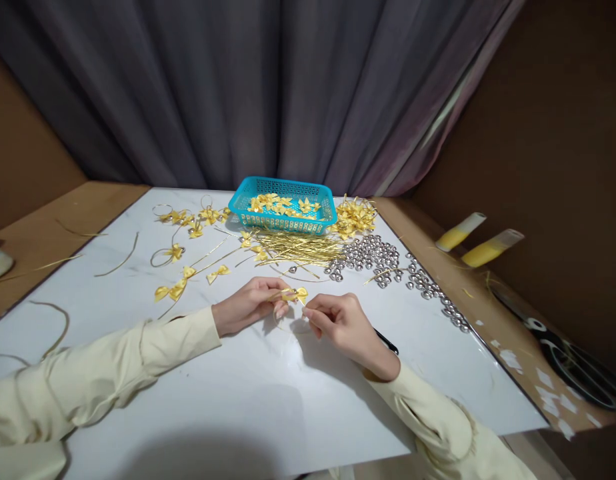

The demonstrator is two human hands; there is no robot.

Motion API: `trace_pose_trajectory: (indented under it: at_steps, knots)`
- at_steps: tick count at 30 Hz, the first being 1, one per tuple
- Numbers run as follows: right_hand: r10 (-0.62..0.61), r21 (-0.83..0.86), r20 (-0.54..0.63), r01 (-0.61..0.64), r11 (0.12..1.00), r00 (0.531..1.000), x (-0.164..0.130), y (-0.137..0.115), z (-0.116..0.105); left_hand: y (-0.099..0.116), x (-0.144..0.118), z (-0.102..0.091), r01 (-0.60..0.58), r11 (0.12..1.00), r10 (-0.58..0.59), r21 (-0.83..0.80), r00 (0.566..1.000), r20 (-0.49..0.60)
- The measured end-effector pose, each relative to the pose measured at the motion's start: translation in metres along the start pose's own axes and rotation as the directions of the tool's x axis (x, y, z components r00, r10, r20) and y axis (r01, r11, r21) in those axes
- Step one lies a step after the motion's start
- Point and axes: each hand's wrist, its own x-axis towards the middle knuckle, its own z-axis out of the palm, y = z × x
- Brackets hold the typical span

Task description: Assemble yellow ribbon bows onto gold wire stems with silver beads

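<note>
My left hand (pixel 251 303) pinches a small yellow ribbon bow (pixel 302 293) between thumb and fingers, above the middle of the white sheet. Close beside it, my right hand (pixel 345 327) has thumb and forefinger pressed together on a thin cord running from the bow. Part of the cord hangs in a faint loop below the hands. Finished-looking pieces with a bow on a looped cord (pixel 174 252) lie farther left. Loose yellow bows (pixel 218 273) rest between them and my left hand. A dark, slim pen-like object (pixel 387 341) is partly hidden behind my right wrist.
Behind the hands stands a blue basket (pixel 235 205) holding yellow bows. Gold cords (pixel 303 248) lie before it, with heaped bows (pixel 355 217) and silver heart-like beads (pixel 371 253) rightward. Two yellow-filled tubes (pixel 461 231) and black scissors (pixel 578 373) occupy the right edge.
</note>
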Motion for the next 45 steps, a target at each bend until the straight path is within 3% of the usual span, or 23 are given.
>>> trace_pose_trajectory:
  at_steps: [45]
  knots:
    - [-0.023,-0.001,-0.018,0.023,1.0,1.0,-0.0004,0.0031,0.0027,-0.0009,0.001,-0.0016,0.006,0.999,-0.006,-0.043,1.0,0.004]
